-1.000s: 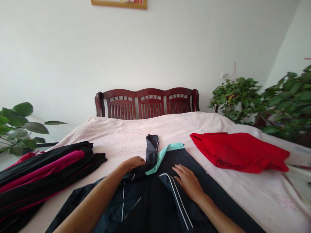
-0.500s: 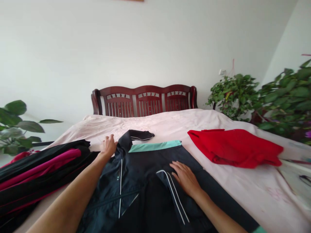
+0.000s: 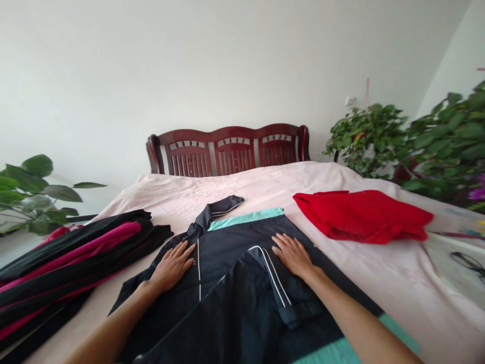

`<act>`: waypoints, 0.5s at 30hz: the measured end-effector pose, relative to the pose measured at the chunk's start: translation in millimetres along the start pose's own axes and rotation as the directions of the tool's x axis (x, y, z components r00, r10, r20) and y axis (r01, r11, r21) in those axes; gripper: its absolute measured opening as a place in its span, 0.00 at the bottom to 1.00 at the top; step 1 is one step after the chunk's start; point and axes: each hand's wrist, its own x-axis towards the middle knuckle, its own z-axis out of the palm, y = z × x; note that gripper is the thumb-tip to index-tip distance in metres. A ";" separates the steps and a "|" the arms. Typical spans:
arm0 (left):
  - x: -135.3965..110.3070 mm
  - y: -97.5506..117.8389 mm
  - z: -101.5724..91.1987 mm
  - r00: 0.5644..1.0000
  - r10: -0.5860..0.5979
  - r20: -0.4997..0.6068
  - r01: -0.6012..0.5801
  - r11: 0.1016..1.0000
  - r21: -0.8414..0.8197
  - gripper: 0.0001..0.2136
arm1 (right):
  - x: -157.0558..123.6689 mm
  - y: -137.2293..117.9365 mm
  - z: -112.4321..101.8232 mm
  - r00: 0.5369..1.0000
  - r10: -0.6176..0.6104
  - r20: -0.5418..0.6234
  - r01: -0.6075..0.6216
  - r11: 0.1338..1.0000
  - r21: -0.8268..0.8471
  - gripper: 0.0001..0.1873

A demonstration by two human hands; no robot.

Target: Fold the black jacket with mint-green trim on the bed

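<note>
One dark jacket (image 3: pixel 235 298) lies spread right before you on the pale pink sheet (image 3: pixel 394 288), a mint-green panel (image 3: pixel 333 353) showing at its near right. A dark fold (image 3: pixel 275 283) with two white lines lies over its middle. Your left hand (image 3: pixel 172 267) rests palm down on the jacket's left part, and your right hand (image 3: pixel 291 255) lies likewise just beside that fold; the fingers of both are spread and released, grasping nothing (how hard they press, you cannot tell). To your left is a pile of black and magenta clothes (image 3: pixel 87 255). Past your hands, a mint strip (image 3: pixel 248 218) edges the jacket's far side, near a bent dark strip of cloth (image 3: pixel 227 205). Folded red cloth (image 3: pixel 364 217) lies to the right. Farther off stand leafy plants (image 3: pixel 364 136) and a dark-red wooden headboard (image 3: pixel 233 132) against the wall (image 3: pixel 227 60)
</note>
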 end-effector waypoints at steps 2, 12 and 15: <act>-9.9 -8.6 -4.7 1.000 0.008 0.012 -0.008 1.000 0.012 0.26 | -5.7 14.0 -5.3 0.999 0.027 0.022 -0.027 1.000 -0.003 0.30; -142.1 -13.9 -56.1 0.997 -0.004 0.083 0.048 0.840 -0.540 0.23 | -98.1 53.0 -28.9 0.980 0.194 0.051 -0.191 0.980 -0.053 0.32; -179.2 0.2 -54.6 0.997 0.017 0.079 0.028 0.841 -0.541 0.21 | -132.0 46.1 -17.4 0.999 0.036 -0.010 -0.037 0.998 -0.048 0.31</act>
